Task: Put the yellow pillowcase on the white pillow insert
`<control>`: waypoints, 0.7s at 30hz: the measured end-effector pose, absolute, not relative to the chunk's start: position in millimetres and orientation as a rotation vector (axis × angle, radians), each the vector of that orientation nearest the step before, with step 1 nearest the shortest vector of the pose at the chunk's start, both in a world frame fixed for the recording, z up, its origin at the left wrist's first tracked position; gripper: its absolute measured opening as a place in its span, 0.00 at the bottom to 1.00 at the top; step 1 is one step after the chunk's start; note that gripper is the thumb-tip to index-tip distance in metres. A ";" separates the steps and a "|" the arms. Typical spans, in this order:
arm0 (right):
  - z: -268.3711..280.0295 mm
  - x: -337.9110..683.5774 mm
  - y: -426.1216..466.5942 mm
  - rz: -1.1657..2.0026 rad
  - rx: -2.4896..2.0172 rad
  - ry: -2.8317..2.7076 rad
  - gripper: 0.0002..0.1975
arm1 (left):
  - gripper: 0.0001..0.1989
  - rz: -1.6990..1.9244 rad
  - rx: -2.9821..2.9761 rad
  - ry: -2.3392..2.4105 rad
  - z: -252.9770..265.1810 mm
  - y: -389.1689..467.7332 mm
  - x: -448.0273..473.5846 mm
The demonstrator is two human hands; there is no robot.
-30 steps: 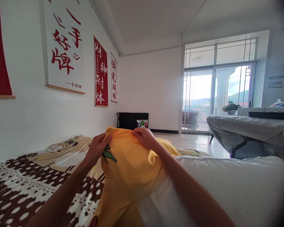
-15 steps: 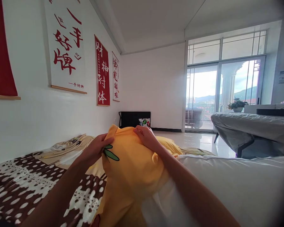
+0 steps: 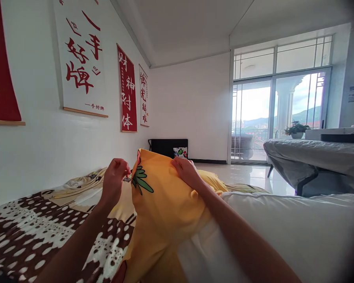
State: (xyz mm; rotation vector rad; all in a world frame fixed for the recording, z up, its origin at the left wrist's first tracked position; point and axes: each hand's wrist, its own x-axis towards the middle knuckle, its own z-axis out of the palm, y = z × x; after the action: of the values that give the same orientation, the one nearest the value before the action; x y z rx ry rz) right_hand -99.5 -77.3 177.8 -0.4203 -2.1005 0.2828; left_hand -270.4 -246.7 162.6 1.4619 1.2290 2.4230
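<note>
A yellow pillowcase with a green leaf print rises in front of me, its upper left corner pointing up and showing a bit of red. At its top edge my right hand is closed on the cloth, thumb and fingers pinching it. Just left of the printed edge is my left hand, fingers curled in; a narrow gap seems to part it from the cloth. A puffy white pillow lies to the right under my right forearm, and white material also shows below the pillowcase.
A brown and cream patterned bedspread spreads on the left. More yellow cloth lies behind my right hand. Farther off stand a covered table, a black panel and a sliding glass door. Scrolls hang along the left wall.
My left hand has come off the pillowcase edge and drawn a little left, fingers curled. The corner stands higher and more of the leaf print shows. My right hand keeps its grip.
</note>
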 end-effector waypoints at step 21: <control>196.8 -98.4 -84.9 0.137 -0.291 -2.309 0.16 | 0.15 1.998 1.676 1.730 182.4 -220.5 -264.1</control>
State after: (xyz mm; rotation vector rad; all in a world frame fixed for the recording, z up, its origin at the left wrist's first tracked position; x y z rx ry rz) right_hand -98.4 -84.9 196.8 -0.2908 -2.3089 0.1372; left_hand -264.1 -220.5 182.4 1.6760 1.7296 1.9976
